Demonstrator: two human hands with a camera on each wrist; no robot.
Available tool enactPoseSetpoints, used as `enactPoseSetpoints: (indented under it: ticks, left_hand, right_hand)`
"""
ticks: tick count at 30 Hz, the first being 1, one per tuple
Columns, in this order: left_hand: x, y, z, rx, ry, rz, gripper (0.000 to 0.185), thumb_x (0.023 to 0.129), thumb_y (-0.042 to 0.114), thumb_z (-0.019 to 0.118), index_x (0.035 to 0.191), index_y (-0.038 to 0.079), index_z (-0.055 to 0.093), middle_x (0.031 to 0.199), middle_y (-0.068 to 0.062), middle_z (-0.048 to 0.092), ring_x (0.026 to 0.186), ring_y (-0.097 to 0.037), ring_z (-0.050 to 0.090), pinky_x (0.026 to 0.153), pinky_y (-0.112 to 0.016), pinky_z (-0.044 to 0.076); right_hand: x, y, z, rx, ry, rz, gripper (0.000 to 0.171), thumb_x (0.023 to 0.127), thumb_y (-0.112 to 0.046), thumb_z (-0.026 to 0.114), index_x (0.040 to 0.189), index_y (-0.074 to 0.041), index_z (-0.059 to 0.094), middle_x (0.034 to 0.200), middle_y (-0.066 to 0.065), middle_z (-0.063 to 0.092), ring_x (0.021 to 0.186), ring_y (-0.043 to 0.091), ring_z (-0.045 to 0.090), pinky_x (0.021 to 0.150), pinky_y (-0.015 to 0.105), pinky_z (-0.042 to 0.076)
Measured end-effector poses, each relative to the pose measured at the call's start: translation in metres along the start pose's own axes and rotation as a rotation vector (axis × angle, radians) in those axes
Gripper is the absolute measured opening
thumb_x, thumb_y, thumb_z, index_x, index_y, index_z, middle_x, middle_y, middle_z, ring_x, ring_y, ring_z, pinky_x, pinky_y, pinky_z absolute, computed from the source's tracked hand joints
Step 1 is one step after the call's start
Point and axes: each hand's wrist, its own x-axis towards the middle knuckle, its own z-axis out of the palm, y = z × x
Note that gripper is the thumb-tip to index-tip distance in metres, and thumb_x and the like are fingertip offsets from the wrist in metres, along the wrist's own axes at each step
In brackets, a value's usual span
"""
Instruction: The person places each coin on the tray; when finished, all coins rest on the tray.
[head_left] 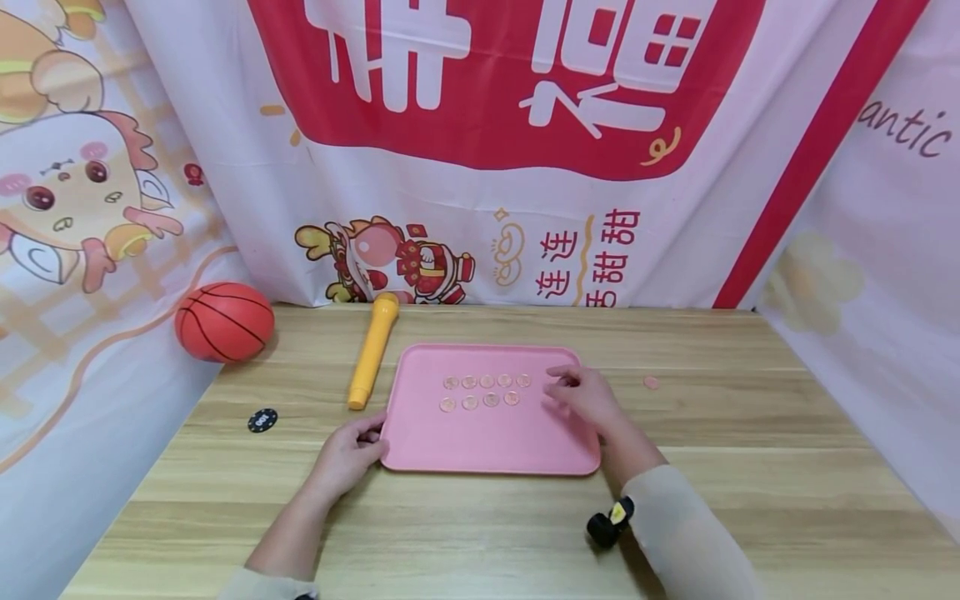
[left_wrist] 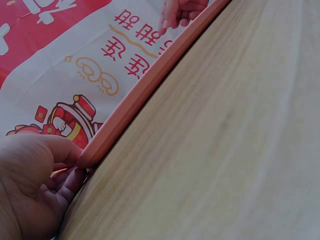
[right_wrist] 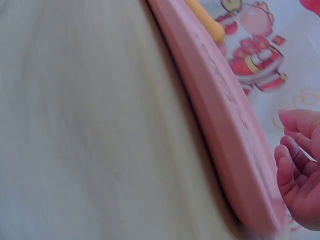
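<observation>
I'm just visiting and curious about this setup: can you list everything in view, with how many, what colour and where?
tray: one, pink, middle of the table.
small discs: nine, clear pinkish, in two rows on the tray, five behind and four in front.
loose disc: one, pinkish, on the table right of the tray.
toy microphone: one, yellow, left of the tray.
basketball: one, orange, far left corner.
chip: one, black, left of the tray.
table: one, light wood.
banners: red, white and pink cloth behind and at both sides.
left hand: touches the tray's near left corner.
right hand: over the tray's right part, fingers curled.
</observation>
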Motion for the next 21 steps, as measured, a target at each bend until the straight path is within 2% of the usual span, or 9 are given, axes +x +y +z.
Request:
enactPoseSetpoints:
  ticks: [4,11,17,21]
  left_hand:
    - [0.0,0.002,0.0,0.005,0.0,-0.001,0.051,0.087,0.003,0.063,0.136,-0.006,0.053,0.108,-0.016,0.065,0.091,-0.015,0.058,0.072,-0.017,0.05]
    - [-0.001,0.0,-0.001,0.005,-0.004,0.021,0.05,0.088,0.005,0.064,0.135,-0.007,0.053,0.106,-0.017,0.065,0.091,-0.015,0.059,0.072,-0.018,0.05]
    - [-0.001,-0.002,0.001,-0.012,0.023,0.059,0.049,0.085,0.005,0.063,0.131,-0.011,0.055,0.1,-0.016,0.065,0.085,-0.013,0.059,0.07,-0.018,0.05]
    - [-0.001,-0.002,0.001,-0.018,0.021,0.041,0.049,0.085,0.004,0.063,0.131,-0.01,0.055,0.102,-0.017,0.066,0.085,-0.013,0.06,0.071,-0.018,0.05]
  right_hand:
    - [0.0,0.012,-0.025,0.015,0.042,-0.013,0.041,0.09,-0.017,0.068,0.128,-0.002,0.062,0.097,0.011,0.061,0.075,0.014,0.056,0.062,0.024,0.049]
    - [0.001,0.031,-0.062,-0.062,0.093,-0.007,0.046,0.092,-0.024,0.066,0.132,-0.003,0.059,0.108,0.013,0.062,0.087,0.015,0.054,0.071,0.022,0.049]
    - [-0.002,0.045,-0.086,-0.065,0.12,0.009,0.048,0.094,-0.023,0.064,0.135,0.001,0.055,0.107,0.012,0.061,0.083,0.01,0.053,0.067,0.022,0.049]
    - [-0.005,0.052,-0.099,-0.072,0.142,0.036,0.049,0.094,-0.021,0.063,0.136,0.003,0.053,0.108,0.014,0.06,0.078,0.009,0.052,0.062,0.022,0.049]
